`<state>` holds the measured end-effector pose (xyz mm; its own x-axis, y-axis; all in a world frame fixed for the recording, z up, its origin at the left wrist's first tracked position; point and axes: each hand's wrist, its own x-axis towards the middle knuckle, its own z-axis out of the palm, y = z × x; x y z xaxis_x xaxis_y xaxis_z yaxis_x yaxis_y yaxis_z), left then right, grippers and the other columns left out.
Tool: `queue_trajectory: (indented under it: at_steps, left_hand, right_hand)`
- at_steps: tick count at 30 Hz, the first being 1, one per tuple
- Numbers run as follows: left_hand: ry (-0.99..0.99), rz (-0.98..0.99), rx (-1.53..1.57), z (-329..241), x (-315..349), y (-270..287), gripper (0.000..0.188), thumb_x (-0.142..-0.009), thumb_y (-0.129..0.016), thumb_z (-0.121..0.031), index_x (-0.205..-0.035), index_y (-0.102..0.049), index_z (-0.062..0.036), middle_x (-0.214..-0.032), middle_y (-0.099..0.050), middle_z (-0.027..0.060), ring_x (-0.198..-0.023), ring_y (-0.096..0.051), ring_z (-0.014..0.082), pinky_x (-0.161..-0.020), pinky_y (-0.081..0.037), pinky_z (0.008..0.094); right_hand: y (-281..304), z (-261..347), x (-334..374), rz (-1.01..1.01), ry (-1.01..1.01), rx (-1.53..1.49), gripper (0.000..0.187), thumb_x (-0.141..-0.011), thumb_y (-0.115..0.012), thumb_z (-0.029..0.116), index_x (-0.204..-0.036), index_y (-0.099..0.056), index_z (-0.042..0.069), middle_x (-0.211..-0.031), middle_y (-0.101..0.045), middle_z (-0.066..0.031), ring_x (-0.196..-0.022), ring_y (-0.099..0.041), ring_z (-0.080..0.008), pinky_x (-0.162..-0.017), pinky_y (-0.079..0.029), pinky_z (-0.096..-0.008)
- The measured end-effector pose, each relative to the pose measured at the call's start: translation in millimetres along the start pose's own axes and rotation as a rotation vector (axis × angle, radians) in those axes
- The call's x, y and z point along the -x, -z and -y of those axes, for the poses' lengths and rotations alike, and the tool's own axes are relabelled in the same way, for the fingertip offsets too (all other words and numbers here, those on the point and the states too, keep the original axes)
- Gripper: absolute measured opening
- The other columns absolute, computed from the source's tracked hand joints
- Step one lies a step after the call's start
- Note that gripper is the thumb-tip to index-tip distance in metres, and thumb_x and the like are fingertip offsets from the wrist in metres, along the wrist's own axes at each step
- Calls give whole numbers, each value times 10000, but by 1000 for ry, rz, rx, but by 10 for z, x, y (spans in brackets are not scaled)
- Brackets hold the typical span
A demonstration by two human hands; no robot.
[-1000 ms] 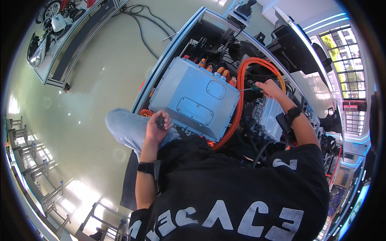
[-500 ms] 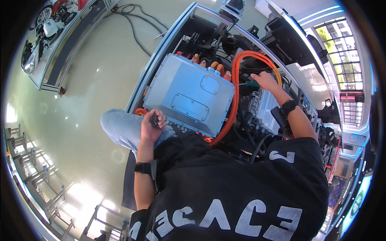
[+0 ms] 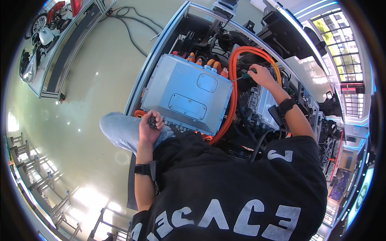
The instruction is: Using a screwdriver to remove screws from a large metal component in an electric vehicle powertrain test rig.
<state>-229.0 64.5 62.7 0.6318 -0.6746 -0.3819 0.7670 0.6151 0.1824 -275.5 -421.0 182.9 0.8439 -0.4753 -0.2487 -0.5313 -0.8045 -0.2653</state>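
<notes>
My right hand (image 3: 263, 77) is closed around the green handle of a screwdriver (image 3: 248, 74). Its thin shaft reaches past the orange cables (image 3: 233, 96) to the right edge of a large grey metal housing (image 3: 177, 80); whether the tip sits on a bolt is too small to tell. Beside the housing's near left corner, above my knee, my left hand (image 3: 145, 130) is turned palm up. Its fingers curl over a cluster of small dark pieces (image 3: 152, 122), probably screws. Two oval cover plates (image 3: 188, 106) are on the housing's top.
An aluminium frame (image 3: 150, 60) surrounds the housing. Orange connectors (image 3: 213, 63) line its far side, and a finned silver unit (image 3: 263, 106) sits to the right. Black cables (image 3: 134, 36) lie on the floor. Another bench (image 3: 74, 44) with vehicle parts stands at far left.
The screwdriver's handle has tipped slightly up and away while its tip stays at the housing's edge. My left hand keeps its hold on the dark pieces. The whole view has shifted slightly.
</notes>
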Motion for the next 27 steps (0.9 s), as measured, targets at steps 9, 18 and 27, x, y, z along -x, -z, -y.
queue_trajectory:
  at_steps: [9, 18, 27]
  left_hand:
    - [-10, -2, -6, 7, 5, -3, 211, -935, -452, -215, -824, -489, -40, -728, -458, 77, -584, -411, 164, -533, -350, 274]
    - [-12, -7, -7, 12, 4, -4, 202, -928, -460, -214, -826, -483, -41, -727, -454, 78, -582, -405, 164, -538, -350, 276]
    - [-4, -9, -8, 8, -6, -8, 204, -934, -447, -212, -825, -479, -43, -727, -452, 74, -582, -406, 159, -538, -351, 273]
  right_hand:
    - [-66, -92, 65, -74, 178, 126, 344, -838, -615, 255, -1078, -586, 10, -839, -670, -168, -877, -656, -318, -806, -493, -395]
    - [-102, -154, -17, -162, 344, -9, 290, -823, -618, 205, -1042, -615, 15, -879, -606, -124, -819, -644, -279, -757, -498, -354]
    - [104, 164, -27, 185, -316, -199, 291, -819, -601, 140, -1086, -597, 25, -970, -624, -148, -897, -635, -281, -774, -500, -350]
